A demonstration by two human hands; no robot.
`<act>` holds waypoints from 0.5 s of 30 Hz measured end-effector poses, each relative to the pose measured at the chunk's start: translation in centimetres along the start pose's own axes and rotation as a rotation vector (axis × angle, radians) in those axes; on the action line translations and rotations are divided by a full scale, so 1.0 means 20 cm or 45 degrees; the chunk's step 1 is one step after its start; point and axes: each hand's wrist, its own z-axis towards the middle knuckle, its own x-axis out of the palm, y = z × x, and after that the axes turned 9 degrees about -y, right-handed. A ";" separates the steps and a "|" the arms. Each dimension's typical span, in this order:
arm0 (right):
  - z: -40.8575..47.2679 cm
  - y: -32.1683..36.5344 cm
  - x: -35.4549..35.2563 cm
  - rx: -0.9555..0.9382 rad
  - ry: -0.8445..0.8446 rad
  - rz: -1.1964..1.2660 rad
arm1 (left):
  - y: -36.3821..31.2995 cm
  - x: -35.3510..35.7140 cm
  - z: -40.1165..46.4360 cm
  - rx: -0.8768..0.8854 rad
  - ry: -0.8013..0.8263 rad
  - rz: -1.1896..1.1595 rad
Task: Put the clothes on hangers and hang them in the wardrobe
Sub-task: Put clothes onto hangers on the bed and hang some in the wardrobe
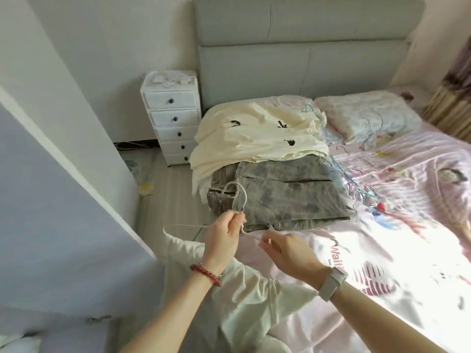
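My left hand (224,235) grips a thin pale hanger (238,197) just below its hook, which curves up over the folded grey trousers (283,194) on the bed. My right hand (285,248) pinches the hanger's right arm near the neck. Under both hands a white printed T-shirt (356,273) lies spread on the bed, one pale sleeve drooping over the bed's near-left edge. Behind the trousers, a cream garment (257,138) with small black marks is piled over a pillow.
The pink patterned bed (407,179) fills the right side, with a grey headboard (305,47) behind. A white chest of drawers (173,115) stands left of the bed. A lilac door panel (51,212) juts in at the left, leaving a narrow strip of floor.
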 end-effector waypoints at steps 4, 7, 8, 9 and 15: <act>0.16 -0.05 -0.04 0.075 -0.218 0.225 | -0.12 0.10 0.20 0.083 -0.077 -0.014; 0.31 -0.01 -0.04 0.146 -0.364 0.362 | -0.20 0.09 0.36 0.126 -0.190 -0.049; 0.36 0.01 -0.05 0.153 -0.406 0.404 | -0.23 0.07 0.41 0.144 -0.230 -0.057; 0.42 0.03 -0.05 0.156 -0.444 0.446 | -0.26 0.06 0.47 0.169 -0.263 -0.059; 0.70 0.08 -0.17 0.304 -0.711 0.731 | -0.48 0.04 0.75 0.551 -0.286 -0.042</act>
